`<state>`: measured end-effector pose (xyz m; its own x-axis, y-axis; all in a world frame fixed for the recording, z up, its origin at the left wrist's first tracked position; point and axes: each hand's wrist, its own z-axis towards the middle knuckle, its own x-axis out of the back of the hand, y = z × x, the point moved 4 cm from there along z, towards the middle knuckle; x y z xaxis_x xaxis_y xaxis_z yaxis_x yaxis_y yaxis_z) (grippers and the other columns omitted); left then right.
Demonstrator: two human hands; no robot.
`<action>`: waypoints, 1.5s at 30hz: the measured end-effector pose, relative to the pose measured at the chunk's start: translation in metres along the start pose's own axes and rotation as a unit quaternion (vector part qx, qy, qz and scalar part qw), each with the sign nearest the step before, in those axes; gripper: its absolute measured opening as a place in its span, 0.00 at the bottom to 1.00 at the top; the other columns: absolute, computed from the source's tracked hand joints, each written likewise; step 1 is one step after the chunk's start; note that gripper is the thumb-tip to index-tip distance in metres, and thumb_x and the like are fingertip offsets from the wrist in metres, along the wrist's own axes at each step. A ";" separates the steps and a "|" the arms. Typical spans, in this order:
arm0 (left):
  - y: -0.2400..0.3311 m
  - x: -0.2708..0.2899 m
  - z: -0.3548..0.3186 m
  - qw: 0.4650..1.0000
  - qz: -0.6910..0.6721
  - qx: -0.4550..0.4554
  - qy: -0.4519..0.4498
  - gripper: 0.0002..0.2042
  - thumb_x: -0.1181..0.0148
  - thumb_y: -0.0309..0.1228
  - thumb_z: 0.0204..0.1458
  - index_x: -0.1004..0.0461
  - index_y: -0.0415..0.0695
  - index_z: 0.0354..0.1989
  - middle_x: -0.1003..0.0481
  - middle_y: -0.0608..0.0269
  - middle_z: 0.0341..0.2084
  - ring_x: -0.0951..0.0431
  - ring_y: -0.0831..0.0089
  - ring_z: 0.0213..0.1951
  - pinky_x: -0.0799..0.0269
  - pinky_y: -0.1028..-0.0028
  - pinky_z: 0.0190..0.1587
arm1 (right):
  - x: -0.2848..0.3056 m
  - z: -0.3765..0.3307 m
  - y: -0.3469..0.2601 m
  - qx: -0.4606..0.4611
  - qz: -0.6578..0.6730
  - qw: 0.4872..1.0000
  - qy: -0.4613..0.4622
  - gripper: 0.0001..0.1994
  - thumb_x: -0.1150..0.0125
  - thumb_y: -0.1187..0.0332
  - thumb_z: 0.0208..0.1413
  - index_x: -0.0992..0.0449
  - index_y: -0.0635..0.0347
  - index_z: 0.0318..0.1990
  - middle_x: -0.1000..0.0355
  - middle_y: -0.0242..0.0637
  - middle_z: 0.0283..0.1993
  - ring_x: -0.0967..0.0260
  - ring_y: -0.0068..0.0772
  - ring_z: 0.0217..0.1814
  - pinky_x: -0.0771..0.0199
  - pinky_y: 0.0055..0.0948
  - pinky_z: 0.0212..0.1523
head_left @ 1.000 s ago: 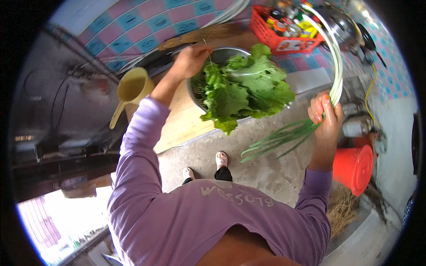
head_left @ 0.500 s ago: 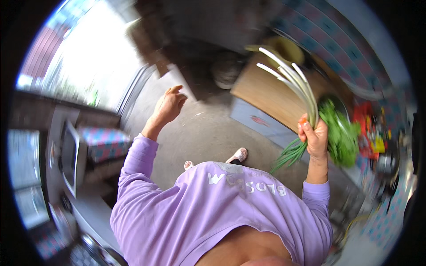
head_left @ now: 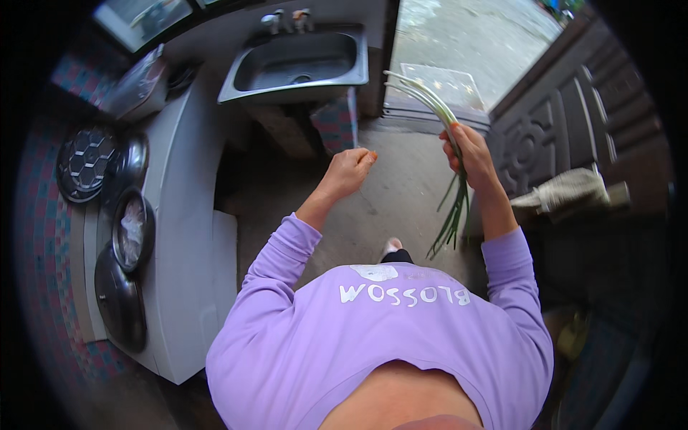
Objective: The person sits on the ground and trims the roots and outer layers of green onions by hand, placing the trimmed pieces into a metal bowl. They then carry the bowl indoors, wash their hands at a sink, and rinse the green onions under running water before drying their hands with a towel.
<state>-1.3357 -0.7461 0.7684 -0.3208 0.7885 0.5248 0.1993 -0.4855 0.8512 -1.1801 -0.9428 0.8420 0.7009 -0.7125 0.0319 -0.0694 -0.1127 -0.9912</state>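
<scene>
My right hand (head_left: 467,152) grips a bunch of green onions (head_left: 430,107) around the middle, white ends pointing up toward the doorway and green leaves hanging down past my wrist. My left hand (head_left: 349,170) is raised in front of me with its fingers loosely curled and nothing in it. It hovers over the concrete floor, below a steel sink (head_left: 297,63) with a tap at its back. I wear a lilac long-sleeved top.
A white counter (head_left: 188,236) runs along the left with several dark round pots and lids (head_left: 118,244) beside it. A dark carved wooden door (head_left: 555,136) stands at the right, with a bright open doorway (head_left: 473,43) ahead. A pale sack (head_left: 566,190) lies by the door.
I have turned away from the bowl of leafy greens and the cutting board toward the sink and doorway. The onions stayed in my right hand; my left hand came off the bowl.
</scene>
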 end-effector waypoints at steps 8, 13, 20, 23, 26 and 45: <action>-0.053 0.182 0.125 0.973 -0.158 0.003 0.168 0.11 0.49 0.30 0.58 0.24 0.35 0.34 0.25 0.65 0.21 0.27 0.81 0.22 0.30 0.80 0.26 | -0.148 0.277 -0.005 -0.048 -0.092 0.974 -0.201 0.20 0.54 0.53 0.63 0.30 0.63 0.30 0.39 0.27 0.20 0.47 0.17 0.14 0.47 0.21 0.12; -0.082 0.298 0.220 0.940 0.161 -0.064 0.293 0.09 0.47 0.32 0.56 0.24 0.39 0.35 0.24 0.62 0.22 0.24 0.74 0.24 0.29 0.74 0.29 | -0.245 0.415 0.009 -0.046 -0.216 0.927 -0.305 0.24 0.56 0.53 0.64 0.31 0.61 0.20 0.41 0.28 0.16 0.49 0.20 0.12 0.49 0.24 0.12; -0.118 0.358 0.370 0.779 0.535 -0.189 0.268 0.15 0.44 0.42 0.53 0.29 0.48 0.45 0.26 0.57 0.41 0.24 0.58 0.41 0.26 0.63 0.40 | -0.314 0.528 0.026 -0.092 -0.275 0.907 -0.306 0.25 0.54 0.57 0.63 0.32 0.64 0.17 0.40 0.34 0.13 0.46 0.27 0.09 0.47 0.31 0.10; -0.162 0.358 0.407 0.789 0.551 -0.214 0.166 0.16 0.45 0.45 0.53 0.31 0.48 0.45 0.27 0.52 0.42 0.23 0.56 0.40 0.25 0.62 0.38 | -0.333 0.551 0.058 -0.128 -0.260 0.914 -0.283 0.25 0.55 0.57 0.63 0.31 0.66 0.18 0.39 0.36 0.13 0.44 0.29 0.09 0.46 0.31 0.10; -0.171 0.361 0.434 0.847 0.515 -0.124 0.043 0.19 0.46 0.49 0.52 0.31 0.45 0.42 0.25 0.43 0.38 0.20 0.55 0.34 0.25 0.62 0.33 | -0.340 0.581 0.072 -0.157 -0.242 0.924 -0.250 0.25 0.56 0.56 0.63 0.32 0.66 0.17 0.39 0.37 0.13 0.45 0.29 0.09 0.47 0.30 0.10; -0.323 0.235 0.416 0.663 -0.677 0.247 0.204 0.14 0.47 0.40 0.58 0.30 0.38 0.36 0.27 0.57 0.28 0.25 0.64 0.31 0.27 0.65 0.35 | -0.368 0.568 0.071 0.026 -0.512 0.847 -0.141 0.15 0.50 0.63 0.53 0.26 0.68 0.37 0.26 0.58 0.35 0.28 0.60 0.41 0.30 0.50 0.41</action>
<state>-1.0905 -0.2472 0.6163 -0.7187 0.1594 -0.6768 -0.2797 0.8249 0.4913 -1.0396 -0.2957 0.6871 0.5162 -0.0646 0.8540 0.7037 -0.5364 -0.4659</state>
